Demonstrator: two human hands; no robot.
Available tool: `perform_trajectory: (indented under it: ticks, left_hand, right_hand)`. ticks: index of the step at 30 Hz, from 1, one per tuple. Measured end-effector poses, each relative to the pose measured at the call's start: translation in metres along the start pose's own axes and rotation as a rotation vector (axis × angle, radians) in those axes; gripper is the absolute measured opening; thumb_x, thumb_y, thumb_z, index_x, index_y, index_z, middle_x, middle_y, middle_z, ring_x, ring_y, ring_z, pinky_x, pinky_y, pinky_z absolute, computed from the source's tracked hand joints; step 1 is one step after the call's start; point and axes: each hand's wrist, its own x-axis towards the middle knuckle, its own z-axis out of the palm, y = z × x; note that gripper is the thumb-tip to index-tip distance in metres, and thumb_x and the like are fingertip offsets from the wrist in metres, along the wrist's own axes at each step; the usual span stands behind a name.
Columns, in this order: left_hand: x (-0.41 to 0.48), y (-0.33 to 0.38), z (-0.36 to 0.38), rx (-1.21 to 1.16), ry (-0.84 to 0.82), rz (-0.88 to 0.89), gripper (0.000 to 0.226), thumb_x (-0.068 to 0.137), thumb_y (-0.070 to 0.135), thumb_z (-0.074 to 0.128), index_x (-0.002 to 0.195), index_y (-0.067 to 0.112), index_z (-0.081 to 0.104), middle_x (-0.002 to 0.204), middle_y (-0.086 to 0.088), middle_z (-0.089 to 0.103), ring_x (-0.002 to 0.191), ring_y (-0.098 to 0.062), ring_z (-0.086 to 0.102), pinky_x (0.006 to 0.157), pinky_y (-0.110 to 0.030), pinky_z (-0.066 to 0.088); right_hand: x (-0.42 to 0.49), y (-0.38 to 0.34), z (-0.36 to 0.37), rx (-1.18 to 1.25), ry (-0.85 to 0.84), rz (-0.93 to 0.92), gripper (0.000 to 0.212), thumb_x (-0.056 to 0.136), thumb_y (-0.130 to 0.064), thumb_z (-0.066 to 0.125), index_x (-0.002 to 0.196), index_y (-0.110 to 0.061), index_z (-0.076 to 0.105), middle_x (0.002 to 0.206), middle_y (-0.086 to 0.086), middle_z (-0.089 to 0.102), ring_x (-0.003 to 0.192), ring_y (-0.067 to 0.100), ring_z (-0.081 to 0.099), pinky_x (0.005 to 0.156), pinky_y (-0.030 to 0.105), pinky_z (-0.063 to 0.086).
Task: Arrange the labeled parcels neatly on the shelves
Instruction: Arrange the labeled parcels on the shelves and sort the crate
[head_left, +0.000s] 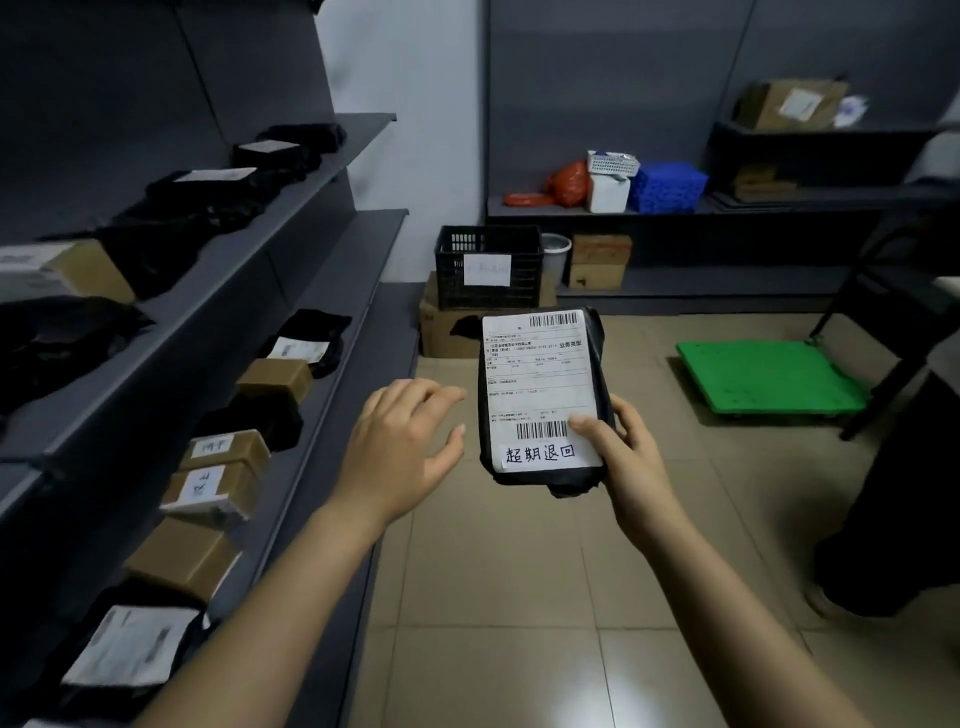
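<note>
My right hand (621, 457) grips a black plastic parcel (540, 384) by its lower right corner, holding it upright in front of me, its white shipping label and a handwritten sticker facing me. My left hand (400, 441) hovers just left of the parcel, fingers spread, not touching it. Dark grey shelves (322, 249) run along the left. They carry black bagged parcels (306, 338) and brown cardboard boxes (275, 379) with white labels, lined up on the upper and lower tiers.
A black crate (488, 265) sits on a cardboard box on the floor ahead. A green platform trolley (769, 376) stands at right, with a dark-clothed person (893, 519) beyond it. The back shelves hold a blue crate (670, 187), an orange bag and boxes. Beige tiles lie underfoot.
</note>
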Motion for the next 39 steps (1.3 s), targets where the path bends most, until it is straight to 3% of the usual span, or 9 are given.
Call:
perform_trajectory:
  ticks: [6, 11, 16, 22, 26, 28, 32, 39]
  left_hand:
    - [0.089, -0.072, 0.058, -0.044, -0.021, 0.036, 0.033, 0.087, 0.032, 0.053, 0.111, 0.014, 0.065, 0.099, 0.002, 0.06, 0.095, -0.017, 0.052, 0.085, -0.032, 0.041]
    - [0.163, -0.124, 0.122, -0.038, -0.018, 0.03, 0.031, 0.086, 0.032, 0.053, 0.109, 0.014, 0.066, 0.098, 0.002, 0.061, 0.094, -0.017, 0.053, 0.084, -0.03, 0.039]
    - [0.257, -0.168, 0.189, -0.02, -0.033, 0.027, 0.032, 0.086, 0.033, 0.053, 0.11, 0.016, 0.066, 0.099, 0.004, 0.061, 0.096, -0.015, 0.054, 0.084, -0.031, 0.042]
    - [0.376, -0.225, 0.256, -0.006, -0.032, 0.001, 0.03, 0.086, 0.032, 0.054, 0.11, 0.017, 0.065, 0.099, 0.005, 0.06, 0.097, -0.014, 0.053, 0.087, -0.03, 0.041]
    - [0.436, -0.267, 0.299, -0.004, -0.056, -0.005, 0.032, 0.087, 0.033, 0.053, 0.111, 0.017, 0.066, 0.1, 0.005, 0.061, 0.097, -0.014, 0.054, 0.087, -0.03, 0.042]
    - [0.465, -0.291, 0.323, -0.006, -0.06, -0.006, 0.032, 0.087, 0.033, 0.052, 0.111, 0.017, 0.066, 0.099, 0.006, 0.06, 0.097, -0.013, 0.053, 0.086, -0.029, 0.041]
    - [0.522, -0.345, 0.374, -0.035, -0.047, 0.008, 0.032, 0.087, 0.034, 0.052, 0.111, 0.017, 0.066, 0.099, 0.005, 0.061, 0.096, -0.013, 0.053, 0.087, -0.027, 0.038]
    - [0.639, -0.458, 0.455, -0.055, -0.027, 0.048, 0.031, 0.085, 0.032, 0.053, 0.108, 0.016, 0.067, 0.099, 0.004, 0.062, 0.096, -0.015, 0.054, 0.092, -0.026, 0.033]
  right_hand:
    - [0.114, -0.006, 0.028, -0.008, 0.042, 0.004, 0.035, 0.085, -0.014, 0.07, 0.119, -0.014, 0.058, 0.097, 0.01, 0.07, 0.069, 0.014, 0.067, 0.045, 0.022, 0.045]
    - [0.226, -0.005, 0.042, -0.013, 0.04, -0.014, 0.048, 0.071, -0.026, 0.07, 0.117, -0.016, 0.059, 0.096, 0.009, 0.071, 0.071, 0.016, 0.068, 0.047, 0.026, 0.048]
    - [0.353, -0.011, 0.047, -0.013, 0.017, -0.036, 0.052, 0.07, -0.027, 0.07, 0.12, -0.018, 0.059, 0.099, 0.008, 0.071, 0.068, 0.011, 0.068, 0.046, 0.021, 0.046]
    - [0.506, -0.033, 0.056, -0.053, -0.031, -0.023, 0.054, 0.072, -0.029, 0.071, 0.123, -0.02, 0.058, 0.106, 0.011, 0.072, 0.075, 0.015, 0.069, 0.05, 0.021, 0.048]
    - [0.594, -0.036, 0.07, -0.066, -0.041, -0.001, 0.038, 0.087, -0.014, 0.07, 0.122, -0.017, 0.057, 0.104, 0.01, 0.072, 0.072, 0.012, 0.069, 0.048, 0.019, 0.047]
    - [0.635, -0.034, 0.078, -0.068, -0.045, 0.004, 0.041, 0.084, -0.017, 0.073, 0.122, -0.017, 0.057, 0.104, 0.01, 0.072, 0.071, 0.012, 0.069, 0.048, 0.02, 0.047]
    - [0.719, -0.025, 0.1, -0.082, -0.014, -0.002, 0.056, 0.07, -0.029, 0.07, 0.123, -0.017, 0.057, 0.105, 0.011, 0.072, 0.073, 0.015, 0.069, 0.048, 0.02, 0.047]
    - [0.876, -0.015, 0.148, -0.086, 0.1, -0.027, 0.048, 0.076, -0.023, 0.075, 0.121, -0.018, 0.059, 0.103, 0.007, 0.073, 0.085, 0.021, 0.072, 0.054, 0.025, 0.052]
